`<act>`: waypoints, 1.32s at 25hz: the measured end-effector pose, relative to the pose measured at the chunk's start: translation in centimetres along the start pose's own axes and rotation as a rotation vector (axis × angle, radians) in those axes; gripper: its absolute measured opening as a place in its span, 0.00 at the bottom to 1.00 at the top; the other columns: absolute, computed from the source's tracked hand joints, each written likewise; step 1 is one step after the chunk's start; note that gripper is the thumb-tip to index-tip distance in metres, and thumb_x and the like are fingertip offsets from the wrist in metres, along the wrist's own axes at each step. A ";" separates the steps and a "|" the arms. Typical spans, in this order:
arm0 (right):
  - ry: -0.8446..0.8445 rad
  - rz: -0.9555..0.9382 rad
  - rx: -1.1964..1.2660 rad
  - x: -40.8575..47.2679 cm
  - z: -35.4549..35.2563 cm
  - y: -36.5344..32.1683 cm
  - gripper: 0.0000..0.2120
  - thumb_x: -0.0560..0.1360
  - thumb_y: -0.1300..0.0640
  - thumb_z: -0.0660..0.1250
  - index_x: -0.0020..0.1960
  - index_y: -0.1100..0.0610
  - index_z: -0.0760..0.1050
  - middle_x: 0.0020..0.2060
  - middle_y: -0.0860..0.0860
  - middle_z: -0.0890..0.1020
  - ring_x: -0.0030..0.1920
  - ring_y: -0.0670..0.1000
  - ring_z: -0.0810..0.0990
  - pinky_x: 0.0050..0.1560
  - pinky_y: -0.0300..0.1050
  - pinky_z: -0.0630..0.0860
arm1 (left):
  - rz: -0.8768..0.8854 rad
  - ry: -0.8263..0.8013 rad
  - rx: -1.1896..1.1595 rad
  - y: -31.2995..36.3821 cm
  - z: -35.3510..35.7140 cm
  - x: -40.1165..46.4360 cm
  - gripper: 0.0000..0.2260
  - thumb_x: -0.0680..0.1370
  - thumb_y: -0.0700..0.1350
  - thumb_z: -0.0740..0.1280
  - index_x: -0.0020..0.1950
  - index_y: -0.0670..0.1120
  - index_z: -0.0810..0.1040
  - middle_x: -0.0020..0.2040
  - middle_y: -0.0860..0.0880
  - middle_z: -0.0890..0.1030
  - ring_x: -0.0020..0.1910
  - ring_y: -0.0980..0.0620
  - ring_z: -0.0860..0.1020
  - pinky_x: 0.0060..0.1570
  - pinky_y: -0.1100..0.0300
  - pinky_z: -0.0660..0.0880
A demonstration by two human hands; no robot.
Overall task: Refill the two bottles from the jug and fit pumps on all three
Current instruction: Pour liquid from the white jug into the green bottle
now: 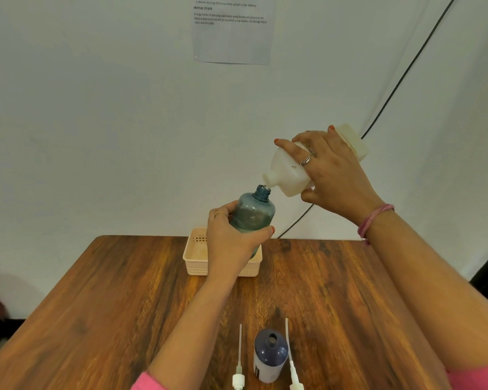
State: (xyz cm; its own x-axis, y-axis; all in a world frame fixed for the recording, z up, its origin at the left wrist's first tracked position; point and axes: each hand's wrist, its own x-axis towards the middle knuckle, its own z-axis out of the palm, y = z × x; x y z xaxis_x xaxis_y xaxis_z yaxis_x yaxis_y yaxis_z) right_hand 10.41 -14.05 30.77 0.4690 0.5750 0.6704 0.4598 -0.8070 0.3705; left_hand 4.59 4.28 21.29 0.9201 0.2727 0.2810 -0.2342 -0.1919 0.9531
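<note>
Jug (pixel 293 170) mouth-down-left over bottle (pixel 254 212).

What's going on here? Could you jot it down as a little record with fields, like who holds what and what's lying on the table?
left hand: holds the clear blue bottle up, above the basket
right hand: tips the white jug, spout at the blue bottle's open neck
second bottle: dark blue top, upright on the table, open, no pump
pumps: two white ones lying flat, one left of that bottle, one right
basket: pale plastic, at the far edge
table: brown wood
</note>
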 end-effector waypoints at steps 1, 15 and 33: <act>-0.001 0.000 0.000 0.0 0.0 0.0 0.48 0.56 0.60 0.80 0.73 0.54 0.64 0.60 0.60 0.75 0.61 0.62 0.73 0.69 0.63 0.58 | -0.003 -0.001 -0.005 0.0 0.0 0.0 0.32 0.60 0.45 0.82 0.59 0.54 0.71 0.57 0.52 0.74 0.51 0.59 0.75 0.46 0.69 0.73; 0.007 -0.014 0.000 0.0 0.3 -0.3 0.48 0.56 0.60 0.80 0.73 0.54 0.64 0.59 0.60 0.75 0.60 0.62 0.73 0.68 0.64 0.59 | -0.017 0.008 -0.028 -0.2 0.0 0.0 0.32 0.61 0.44 0.81 0.59 0.55 0.70 0.58 0.52 0.74 0.52 0.60 0.74 0.44 0.71 0.72; 0.025 -0.010 -0.010 -0.1 0.0 -0.6 0.47 0.57 0.60 0.79 0.73 0.54 0.64 0.60 0.60 0.75 0.61 0.62 0.72 0.69 0.63 0.57 | -0.006 0.012 -0.032 0.0 -0.1 -0.2 0.32 0.60 0.44 0.82 0.58 0.55 0.71 0.58 0.52 0.74 0.52 0.59 0.75 0.45 0.71 0.72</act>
State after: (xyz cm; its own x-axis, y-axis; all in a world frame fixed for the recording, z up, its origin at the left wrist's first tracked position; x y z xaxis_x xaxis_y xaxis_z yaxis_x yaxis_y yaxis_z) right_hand 10.14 -13.60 30.49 0.4450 0.5798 0.6825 0.4569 -0.8025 0.3838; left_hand 4.39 4.37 21.21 0.9178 0.2850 0.2765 -0.2390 -0.1596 0.9578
